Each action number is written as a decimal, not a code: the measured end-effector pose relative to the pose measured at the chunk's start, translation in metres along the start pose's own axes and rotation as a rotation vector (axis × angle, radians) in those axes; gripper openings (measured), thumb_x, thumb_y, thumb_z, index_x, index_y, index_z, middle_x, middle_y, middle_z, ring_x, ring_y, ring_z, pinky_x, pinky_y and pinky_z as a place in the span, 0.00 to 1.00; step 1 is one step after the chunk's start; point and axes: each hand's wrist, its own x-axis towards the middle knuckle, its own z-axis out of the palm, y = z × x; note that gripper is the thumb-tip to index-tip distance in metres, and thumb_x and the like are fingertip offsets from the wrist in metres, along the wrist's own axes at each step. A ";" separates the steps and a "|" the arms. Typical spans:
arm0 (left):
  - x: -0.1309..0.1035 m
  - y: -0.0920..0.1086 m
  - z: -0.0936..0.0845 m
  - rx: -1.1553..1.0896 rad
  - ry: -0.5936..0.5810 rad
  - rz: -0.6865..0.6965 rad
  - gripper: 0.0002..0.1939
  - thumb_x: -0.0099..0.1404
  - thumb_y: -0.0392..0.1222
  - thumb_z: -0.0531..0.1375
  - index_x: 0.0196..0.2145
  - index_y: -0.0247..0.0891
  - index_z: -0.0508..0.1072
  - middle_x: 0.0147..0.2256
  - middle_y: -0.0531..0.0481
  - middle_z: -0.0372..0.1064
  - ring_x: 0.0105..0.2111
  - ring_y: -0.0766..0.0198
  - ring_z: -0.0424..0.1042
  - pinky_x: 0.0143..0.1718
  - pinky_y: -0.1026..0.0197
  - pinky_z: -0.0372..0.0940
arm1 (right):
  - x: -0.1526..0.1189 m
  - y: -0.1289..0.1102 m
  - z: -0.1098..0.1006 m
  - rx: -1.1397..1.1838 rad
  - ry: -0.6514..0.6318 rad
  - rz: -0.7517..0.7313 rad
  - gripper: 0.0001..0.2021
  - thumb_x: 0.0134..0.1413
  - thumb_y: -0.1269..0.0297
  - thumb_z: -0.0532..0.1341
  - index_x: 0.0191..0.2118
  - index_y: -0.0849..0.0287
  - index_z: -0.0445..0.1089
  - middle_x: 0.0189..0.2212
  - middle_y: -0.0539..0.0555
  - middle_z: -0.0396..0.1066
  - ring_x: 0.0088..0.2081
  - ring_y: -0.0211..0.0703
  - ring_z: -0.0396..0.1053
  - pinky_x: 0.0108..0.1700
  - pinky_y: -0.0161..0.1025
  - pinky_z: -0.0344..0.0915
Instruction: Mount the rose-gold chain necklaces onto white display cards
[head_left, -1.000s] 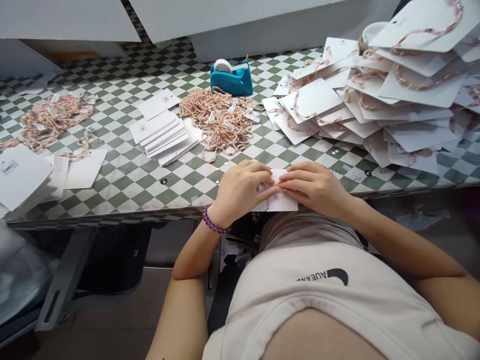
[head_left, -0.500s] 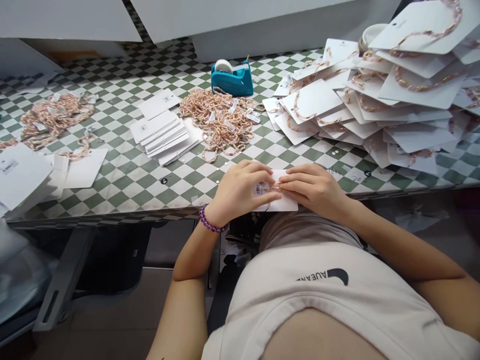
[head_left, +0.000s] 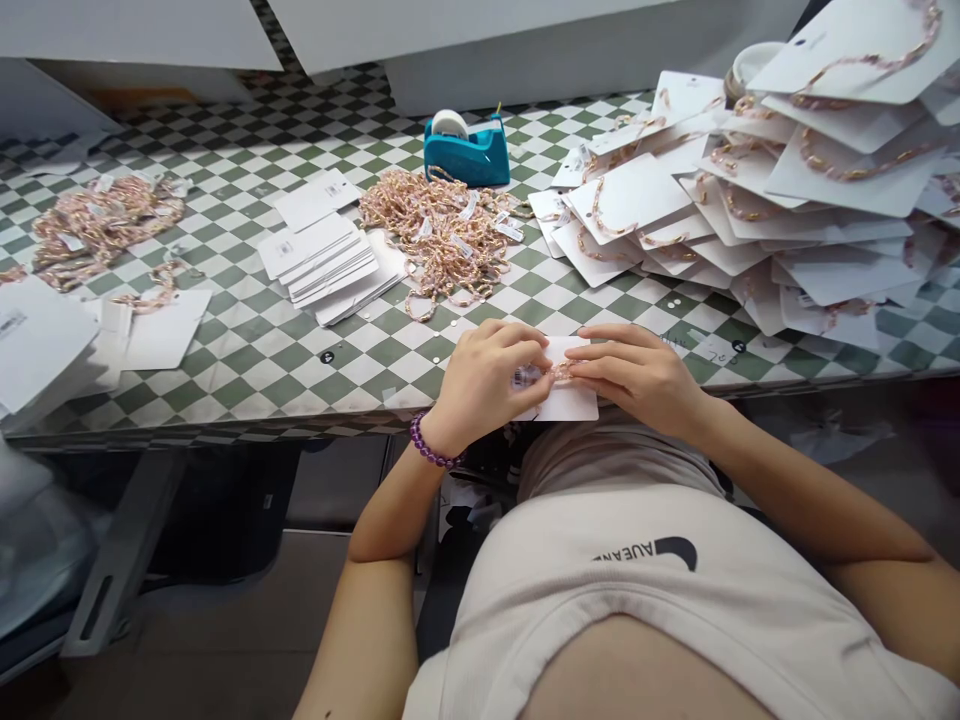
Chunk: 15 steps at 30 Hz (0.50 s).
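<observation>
Both hands pinch one bracelet [head_left: 556, 371] on a white card [head_left: 574, 403]: left hand [head_left: 487, 385], right hand [head_left: 637, 375]. Card overhangs table edge [head_left: 225, 425]; a slip could drop it.

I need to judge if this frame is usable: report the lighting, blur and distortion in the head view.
Head view: even, soft light with no hard shadows on the checkered table; wide-angle bending curves the table edge. The left hand and right hand on the white card are fairly sharp, though the chain between the fingertips is too small to resolve. Under the table it is dark, and the lower left corner is blurred.
</observation>
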 end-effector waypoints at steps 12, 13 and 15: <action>-0.001 -0.002 0.000 -0.025 0.006 0.007 0.06 0.66 0.43 0.62 0.33 0.42 0.77 0.46 0.53 0.76 0.48 0.57 0.70 0.51 0.53 0.64 | -0.005 0.003 -0.006 -0.085 -0.055 -0.010 0.07 0.59 0.67 0.65 0.43 0.60 0.74 0.47 0.55 0.76 0.51 0.49 0.71 0.53 0.46 0.73; -0.001 -0.002 0.000 -0.026 0.006 0.008 0.06 0.66 0.44 0.62 0.33 0.42 0.77 0.46 0.53 0.76 0.48 0.57 0.70 0.51 0.53 0.64 | -0.005 0.003 -0.005 -0.094 -0.066 -0.021 0.08 0.59 0.67 0.65 0.44 0.59 0.74 0.47 0.55 0.76 0.52 0.50 0.71 0.52 0.46 0.73; 0.000 -0.002 0.000 -0.032 0.005 0.009 0.06 0.66 0.44 0.62 0.33 0.41 0.77 0.46 0.53 0.76 0.48 0.57 0.70 0.51 0.53 0.64 | -0.005 0.003 -0.005 -0.113 -0.065 -0.042 0.07 0.59 0.67 0.65 0.43 0.58 0.75 0.47 0.54 0.76 0.51 0.50 0.71 0.50 0.47 0.73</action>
